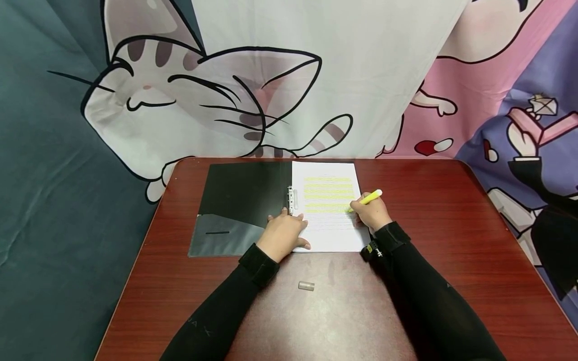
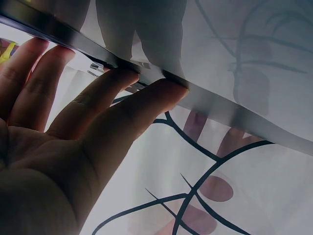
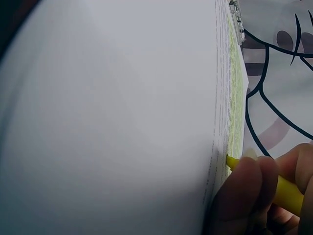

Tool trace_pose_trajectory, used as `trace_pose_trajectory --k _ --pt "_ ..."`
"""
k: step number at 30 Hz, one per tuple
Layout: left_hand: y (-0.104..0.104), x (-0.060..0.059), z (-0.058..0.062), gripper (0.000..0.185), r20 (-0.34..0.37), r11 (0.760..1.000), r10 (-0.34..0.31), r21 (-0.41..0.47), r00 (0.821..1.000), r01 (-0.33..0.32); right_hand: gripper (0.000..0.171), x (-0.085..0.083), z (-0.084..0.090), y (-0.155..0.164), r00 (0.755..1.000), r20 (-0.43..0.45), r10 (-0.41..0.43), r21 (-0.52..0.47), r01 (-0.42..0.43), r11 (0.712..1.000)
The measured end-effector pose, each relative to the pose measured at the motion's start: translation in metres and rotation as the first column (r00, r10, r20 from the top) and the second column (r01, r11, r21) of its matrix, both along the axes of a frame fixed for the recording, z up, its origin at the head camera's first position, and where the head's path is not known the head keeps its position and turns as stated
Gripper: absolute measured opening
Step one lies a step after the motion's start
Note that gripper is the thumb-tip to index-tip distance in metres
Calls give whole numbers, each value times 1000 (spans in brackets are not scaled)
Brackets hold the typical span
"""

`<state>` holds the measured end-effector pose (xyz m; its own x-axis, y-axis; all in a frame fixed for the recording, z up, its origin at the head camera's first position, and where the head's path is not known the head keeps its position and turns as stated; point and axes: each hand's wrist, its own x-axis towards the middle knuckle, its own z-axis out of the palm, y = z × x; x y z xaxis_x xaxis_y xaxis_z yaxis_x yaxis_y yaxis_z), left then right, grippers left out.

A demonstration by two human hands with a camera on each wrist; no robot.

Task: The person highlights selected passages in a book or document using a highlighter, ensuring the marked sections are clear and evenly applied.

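The right hand (image 1: 371, 212) pinches a yellow highlighter (image 1: 367, 199) between curled fingertips (image 3: 244, 191), its tip touching the printed sheet (image 1: 331, 225) at the right end of a text line, the barrel slanting away toward 2 o'clock in the head view. The left hand (image 1: 284, 233) lies flat with fingers straight and slightly spread, palm pressing the sheet's lower left corner; in the left wrist view its fingertips (image 2: 166, 90) rest against the thin dark edge of the folder (image 1: 246, 193). The sheet is smooth white paper, rectangular, with several upper lines of text already tinted yellow and the lower lines plain. It lies on the right half of the open black folder, whose matte cover extends toward 9 o'clock; a small metal clip (image 1: 292, 199) sits along the spine, and a translucent plastic pocket (image 1: 226, 238) covers the folder's lower left. Both forearms wear black sleeves with strapped cuffs. At 6 o'clock from the hands, well apart from the folder, 1 small grey cylindrical cap (image 1: 306, 286) lies on its side on the glossy reddish-brown wood-grain table (image 1: 451, 225). Beyond the table hangs a soft cloth backdrop (image 1: 203, 100) printed with a cartoon cat.
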<state>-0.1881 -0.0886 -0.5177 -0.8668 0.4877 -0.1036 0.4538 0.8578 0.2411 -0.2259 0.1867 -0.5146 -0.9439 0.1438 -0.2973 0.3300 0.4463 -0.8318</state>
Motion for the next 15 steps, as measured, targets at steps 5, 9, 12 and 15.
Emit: trace_pose_trajectory --k 5,9,12,15 --pt "0 0 0 69 2 1000 -1 0 1000 1 14 2 2 1 1000 -22 16 22 -16 1000" --pt "0 0 1 70 4 1000 -2 3 1000 2 15 1 1 4 999 -23 23 23 -23 999" --pt "0 0 1 69 -1 1000 -1 6 1000 1 16 0 0 5 1000 -22 14 14 -13 1000" --pt "0 1 0 69 -10 1000 -1 11 1000 1 17 -1 -2 6 1000 -15 0 10 0 1000"
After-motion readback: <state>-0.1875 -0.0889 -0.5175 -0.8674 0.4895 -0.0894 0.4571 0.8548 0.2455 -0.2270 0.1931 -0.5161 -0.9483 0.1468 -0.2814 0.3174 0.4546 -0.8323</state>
